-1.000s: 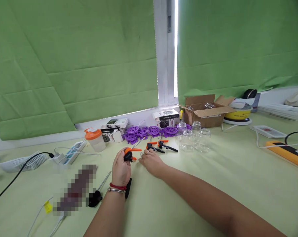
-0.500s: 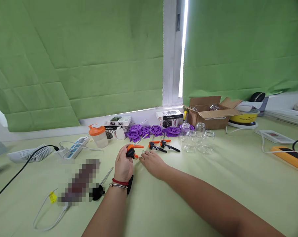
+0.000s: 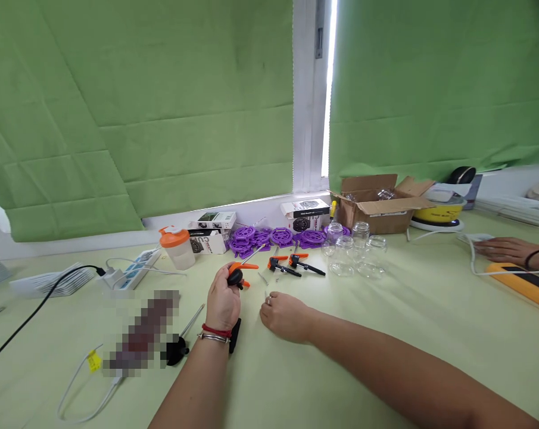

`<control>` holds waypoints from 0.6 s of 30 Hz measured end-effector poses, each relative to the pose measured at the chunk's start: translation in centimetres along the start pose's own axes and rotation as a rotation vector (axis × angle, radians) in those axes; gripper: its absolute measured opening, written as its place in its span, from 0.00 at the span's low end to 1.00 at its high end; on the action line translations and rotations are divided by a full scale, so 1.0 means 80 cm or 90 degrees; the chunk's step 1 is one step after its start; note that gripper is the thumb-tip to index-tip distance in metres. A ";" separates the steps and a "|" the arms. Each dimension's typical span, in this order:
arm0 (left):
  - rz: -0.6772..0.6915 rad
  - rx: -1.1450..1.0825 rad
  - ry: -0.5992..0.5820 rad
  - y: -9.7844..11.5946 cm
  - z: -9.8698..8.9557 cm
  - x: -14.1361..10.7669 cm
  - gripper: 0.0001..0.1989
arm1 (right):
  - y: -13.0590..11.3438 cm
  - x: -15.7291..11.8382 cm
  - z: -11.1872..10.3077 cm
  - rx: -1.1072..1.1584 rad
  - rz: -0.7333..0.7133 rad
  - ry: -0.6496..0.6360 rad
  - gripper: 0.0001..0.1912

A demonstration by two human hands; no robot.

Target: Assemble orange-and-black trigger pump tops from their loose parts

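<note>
My left hand (image 3: pixel 224 301) is closed around an orange-and-black part (image 3: pixel 236 276) with a slim metal rod pointing up and to the right. A black handle (image 3: pixel 236 335) shows beside that wrist. My right hand (image 3: pixel 284 316) rests low over the table, its fingers drawn together; a thin pale sliver pokes up at the fingertips, too small to name. Just beyond it lie a small metal pin (image 3: pixel 262 278) and a tiny metal piece (image 3: pixel 277 279). Two similar orange-and-black assemblies (image 3: pixel 283 267) with black handles lie farther back. A black part with a metal rod (image 3: pixel 176 350) lies left of my left forearm.
Purple plastic wheels (image 3: pixel 282 237), printed boxes (image 3: pixel 307 208) and an open carton (image 3: pixel 376 214) line the back. Glass jars (image 3: pixel 344 257) stand right of centre, an orange-lidded cup (image 3: pixel 177 247) left. Cables cross both sides. Another person's hand (image 3: pixel 510 249) is at the right edge.
My right hand has drawn back toward me, away from the left hand, uncovering the metal pin and tiny piece. My left hand has hardly moved. Another person's hand has appeared at the right.
</note>
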State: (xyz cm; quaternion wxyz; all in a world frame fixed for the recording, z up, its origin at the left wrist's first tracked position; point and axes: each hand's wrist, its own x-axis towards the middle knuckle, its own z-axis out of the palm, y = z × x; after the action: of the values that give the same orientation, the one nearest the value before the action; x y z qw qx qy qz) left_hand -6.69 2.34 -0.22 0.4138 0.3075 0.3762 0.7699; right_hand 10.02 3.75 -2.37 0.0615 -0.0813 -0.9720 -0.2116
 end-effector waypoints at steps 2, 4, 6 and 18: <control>-0.005 0.003 -0.013 0.000 0.003 -0.003 0.13 | -0.007 -0.014 -0.008 -0.010 -0.045 0.015 0.09; -0.015 0.013 -0.034 -0.001 0.007 -0.008 0.13 | -0.016 -0.027 -0.016 -0.020 -0.075 0.033 0.09; -0.028 0.023 -0.046 -0.001 0.013 -0.014 0.14 | -0.025 -0.039 -0.025 -0.017 -0.099 0.063 0.09; -0.189 0.033 -0.190 -0.009 0.058 -0.069 0.18 | 0.026 -0.037 -0.096 0.616 0.475 0.599 0.07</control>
State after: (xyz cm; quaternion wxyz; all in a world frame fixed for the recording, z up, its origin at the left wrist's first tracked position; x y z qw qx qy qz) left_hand -0.14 -0.69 0.75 0.5655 0.3697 0.3715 0.6368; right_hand 14.00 1.98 4.97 0.5642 -0.2694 -0.7361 0.2594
